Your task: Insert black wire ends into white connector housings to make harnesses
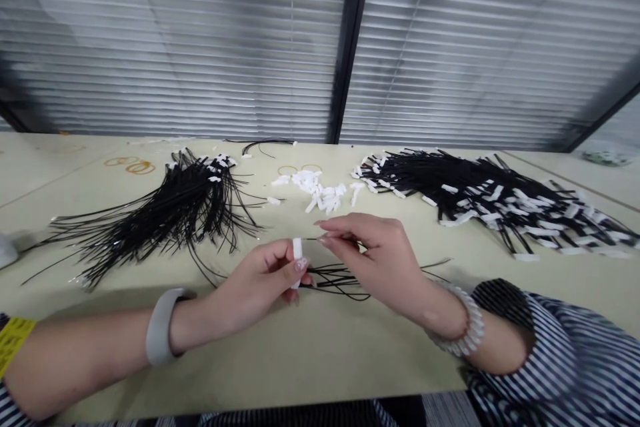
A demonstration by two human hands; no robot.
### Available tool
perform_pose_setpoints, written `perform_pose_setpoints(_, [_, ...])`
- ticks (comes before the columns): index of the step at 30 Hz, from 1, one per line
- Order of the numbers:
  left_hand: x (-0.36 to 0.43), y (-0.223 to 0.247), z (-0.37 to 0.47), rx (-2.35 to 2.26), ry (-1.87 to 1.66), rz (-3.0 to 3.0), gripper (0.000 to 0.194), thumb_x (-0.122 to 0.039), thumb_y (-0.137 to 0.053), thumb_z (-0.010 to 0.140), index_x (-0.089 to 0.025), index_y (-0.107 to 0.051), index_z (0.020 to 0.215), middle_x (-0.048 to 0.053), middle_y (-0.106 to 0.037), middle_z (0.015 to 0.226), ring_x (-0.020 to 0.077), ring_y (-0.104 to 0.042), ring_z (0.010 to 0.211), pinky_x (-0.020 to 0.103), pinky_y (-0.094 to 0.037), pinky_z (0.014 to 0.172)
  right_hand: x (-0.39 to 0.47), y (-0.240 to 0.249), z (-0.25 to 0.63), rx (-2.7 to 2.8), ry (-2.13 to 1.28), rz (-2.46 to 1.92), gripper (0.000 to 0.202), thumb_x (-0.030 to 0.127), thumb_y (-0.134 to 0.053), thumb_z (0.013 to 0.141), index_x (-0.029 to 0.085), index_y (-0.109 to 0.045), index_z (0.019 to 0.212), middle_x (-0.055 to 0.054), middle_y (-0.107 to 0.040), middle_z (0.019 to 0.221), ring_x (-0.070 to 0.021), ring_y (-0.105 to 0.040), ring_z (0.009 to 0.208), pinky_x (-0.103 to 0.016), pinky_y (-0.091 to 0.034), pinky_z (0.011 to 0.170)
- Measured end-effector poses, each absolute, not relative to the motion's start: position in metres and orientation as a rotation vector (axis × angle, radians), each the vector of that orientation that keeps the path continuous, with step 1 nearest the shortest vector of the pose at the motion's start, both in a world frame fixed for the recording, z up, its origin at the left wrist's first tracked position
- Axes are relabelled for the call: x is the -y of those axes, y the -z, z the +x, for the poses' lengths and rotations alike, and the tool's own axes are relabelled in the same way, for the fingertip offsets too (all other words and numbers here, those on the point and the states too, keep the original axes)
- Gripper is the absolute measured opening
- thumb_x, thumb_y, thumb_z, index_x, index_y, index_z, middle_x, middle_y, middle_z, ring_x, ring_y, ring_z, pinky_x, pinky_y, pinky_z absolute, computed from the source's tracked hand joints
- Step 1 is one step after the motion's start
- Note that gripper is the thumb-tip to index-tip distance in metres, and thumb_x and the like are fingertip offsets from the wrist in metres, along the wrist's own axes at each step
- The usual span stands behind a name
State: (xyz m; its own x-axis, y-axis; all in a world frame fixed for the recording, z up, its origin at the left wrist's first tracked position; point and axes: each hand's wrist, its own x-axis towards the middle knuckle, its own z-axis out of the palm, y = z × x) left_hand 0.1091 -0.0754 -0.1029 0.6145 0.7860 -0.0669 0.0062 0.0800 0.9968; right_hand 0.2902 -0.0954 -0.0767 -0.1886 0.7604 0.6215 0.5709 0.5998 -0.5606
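In the middle of the head view my left hand (267, 277) is closed, pinching a small white connector (297, 248) upright between thumb and fingers. My right hand (373, 257) is closed too, its thumb and forefinger gripping the end of a thin black wire (311, 239) that points at the connector's upper part. Whether the wire tip sits inside the connector is too small to tell. Several loose black wires (335, 280) lie below and behind both hands, partly hidden by the right one.
A heap of black wires (170, 213) lies at left, and a larger bundle with white ends (450, 173) at right. Between them is a pile of white connectors (320, 190). Yellow rubber bands (139, 166) lie at the back left, near window blinds (200, 67).
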Motion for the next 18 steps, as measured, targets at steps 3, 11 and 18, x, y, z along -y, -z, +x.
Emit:
perform_pose_setpoints(3, [0.0754, 0.1049, 0.1086, -0.731, -0.667, 1.358, 0.018, -0.034, -0.055, 0.079, -0.017, -0.051, 0.072, -0.001, -0.055, 0.070, 0.0112, -0.055, 0.069, 0.019, -0.043, 0.053, 0.0966, 0.0772, 0.2902, 1.902, -0.250, -1.047, 0.018, 0.015, -0.057, 0.077, 0.021, -0.065, 0.092, 0.001, -0.068, 0.077, -0.0079, -0.059, 0.063, -0.021, -0.048, 0.056])
perform_pose_setpoints(11, [0.0749, 0.1077, 0.1076, -0.721, -0.658, 1.324, 0.018, -0.035, -0.057, 0.077, -0.018, -0.052, 0.073, -0.001, -0.051, 0.071, 0.0121, -0.055, 0.073, 0.019, -0.043, 0.053, 0.0952, 0.0770, 0.2944, 1.962, -0.121, -0.902, 0.019, 0.011, -0.053, 0.080, 0.019, -0.065, 0.092, -0.001, -0.068, 0.081, -0.0096, -0.061, 0.072, -0.024, -0.051, 0.066])
perform_pose_setpoints(18, [0.0761, 0.1062, 0.1074, -0.698, -0.637, 1.292, 0.020, -0.035, -0.057, 0.077, -0.017, -0.052, 0.071, -0.001, -0.052, 0.068, 0.0119, -0.056, 0.072, 0.018, -0.042, 0.053, 0.0966, 0.0768, 0.2950, 1.995, -0.092, -0.896, 0.018, 0.012, -0.052, 0.080, 0.020, -0.064, 0.091, 0.000, -0.068, 0.078, -0.0096, -0.060, 0.071, -0.023, -0.051, 0.064])
